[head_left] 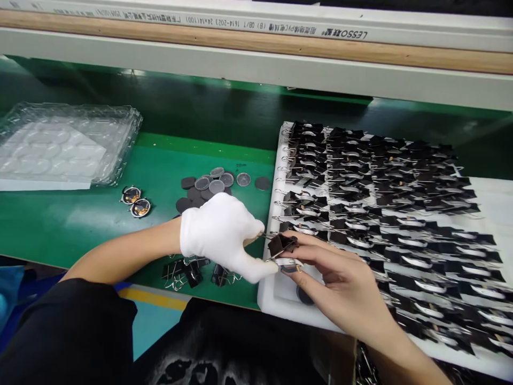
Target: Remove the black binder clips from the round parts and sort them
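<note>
My left hand (224,235), in a white glove, pinches the wire handles of a black binder clip (281,244) at the near left corner of a white foam tray (276,297). My bare right hand (340,283) closes its fingers on the same clip and on a small round part (289,263) held in the clip's jaws. Rows of several clipped parts (380,187) fill the tray to the right. Loose black binder clips (192,270) lie on the green bench under my left wrist. Dark and grey discs (212,187) lie in a pile just beyond my left hand.
Two round metal-rimmed parts (136,201) lie left of the discs. A stack of clear plastic blister trays (64,144) sits at the far left. A grey and wood rail (256,48) runs across the back. The bench's near edge (160,289) lies below my arms.
</note>
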`<state>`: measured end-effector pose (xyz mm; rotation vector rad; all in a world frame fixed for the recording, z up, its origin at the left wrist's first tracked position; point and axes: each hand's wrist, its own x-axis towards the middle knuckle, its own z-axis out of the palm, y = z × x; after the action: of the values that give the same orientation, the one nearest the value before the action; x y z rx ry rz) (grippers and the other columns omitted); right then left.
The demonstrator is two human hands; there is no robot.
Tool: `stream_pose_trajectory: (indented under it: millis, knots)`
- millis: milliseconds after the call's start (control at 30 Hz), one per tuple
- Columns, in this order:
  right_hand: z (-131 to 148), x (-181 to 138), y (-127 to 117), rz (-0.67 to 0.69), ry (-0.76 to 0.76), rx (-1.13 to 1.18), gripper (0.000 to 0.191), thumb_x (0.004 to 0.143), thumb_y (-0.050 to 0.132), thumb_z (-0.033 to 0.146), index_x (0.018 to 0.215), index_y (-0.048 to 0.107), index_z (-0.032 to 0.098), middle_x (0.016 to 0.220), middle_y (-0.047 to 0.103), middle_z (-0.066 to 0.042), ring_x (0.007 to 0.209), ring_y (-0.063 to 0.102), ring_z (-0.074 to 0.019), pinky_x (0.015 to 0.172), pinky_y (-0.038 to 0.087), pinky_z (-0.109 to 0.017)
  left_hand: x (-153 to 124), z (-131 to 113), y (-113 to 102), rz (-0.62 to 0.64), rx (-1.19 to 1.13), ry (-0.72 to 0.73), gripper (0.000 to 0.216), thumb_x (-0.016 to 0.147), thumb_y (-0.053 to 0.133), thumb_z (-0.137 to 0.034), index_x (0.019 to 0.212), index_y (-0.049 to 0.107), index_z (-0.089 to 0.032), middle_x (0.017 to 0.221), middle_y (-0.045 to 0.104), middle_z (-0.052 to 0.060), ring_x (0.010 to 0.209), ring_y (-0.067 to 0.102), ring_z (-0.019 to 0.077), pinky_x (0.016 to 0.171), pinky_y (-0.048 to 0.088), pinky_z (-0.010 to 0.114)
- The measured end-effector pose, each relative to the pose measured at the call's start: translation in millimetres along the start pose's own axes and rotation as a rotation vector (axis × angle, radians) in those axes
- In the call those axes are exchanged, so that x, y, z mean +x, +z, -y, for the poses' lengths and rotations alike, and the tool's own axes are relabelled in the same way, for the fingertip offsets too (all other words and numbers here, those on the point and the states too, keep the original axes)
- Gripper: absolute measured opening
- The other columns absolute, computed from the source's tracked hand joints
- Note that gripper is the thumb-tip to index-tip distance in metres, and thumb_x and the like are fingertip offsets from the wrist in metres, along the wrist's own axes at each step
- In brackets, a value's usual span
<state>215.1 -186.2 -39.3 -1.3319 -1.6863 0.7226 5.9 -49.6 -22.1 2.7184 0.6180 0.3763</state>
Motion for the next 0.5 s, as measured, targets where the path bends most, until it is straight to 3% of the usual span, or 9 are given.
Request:
stream_pose_trajectory:
  millis: [133, 233, 333, 500]
  knots:
    - [1.2, 0.7, -7.6, -0.143, 0.156, 0.210, 0.018, 0.089, 0.079, 0.022, 0.103, 0.078, 0.034, 0.128, 0.074, -0.002, 0.092, 0.077, -0.0168, 0.073, 0.064, -0.023, 1.2, 0.6, -5.5, -0.046, -0.127, -0.009, 0.050, 0.076, 0.059, -0.048, 0.053, 0.024, -0.021, 0.049, 0.017, -0.006, 0.049, 0.016, 0.0091, 0.050, 0.017, 0.030]
    - [-5.5, 2.9, -11.1, -0.289, 0.279, 0.411, 0.018, 0.091, 0.079, 0.027, 0.107, 0.075, 0.034, 0.106, 0.077, 0.001, 0.071, 0.072, -0.0113, 0.067, 0.063, -0.023, 2.1, 3.2, -10.8, -0.005, -0.340, 0.005, 0.045, 0.083, 0.058, -0.035, 0.055, 0.025, -0.021, 0.052, 0.022, -0.007, 0.051, 0.019, 0.0081, 0.049, 0.020, 0.029]
    - [-12.8, 4.7, -12.1, -0.282, 0.336, 0.475, 0.022, 0.088, 0.082, 0.031, 0.108, 0.074, 0.034, 0.086, 0.076, 0.003, 0.070, 0.072, -0.0122, 0.070, 0.062, -0.023, 3.4, 5.9, -11.1, 0.085, -0.469, -0.003, 0.043, 0.090, 0.056, -0.035, 0.058, 0.031, -0.020, 0.053, 0.027, -0.007, 0.051, 0.024, 0.0070, 0.050, 0.023, 0.027]
    - [-7.0, 8.6, -12.4, -0.207, 0.329, 0.361, 0.018, 0.086, 0.083, 0.030, 0.103, 0.077, 0.031, 0.085, 0.076, 0.001, 0.067, 0.070, -0.0122, 0.062, 0.059, -0.021, 4.9, 6.5, -5.2, 0.179, -0.434, 0.015, 0.045, 0.093, 0.057, -0.041, 0.058, 0.039, -0.019, 0.051, 0.036, -0.005, 0.048, 0.030, 0.0076, 0.051, 0.024, 0.028]
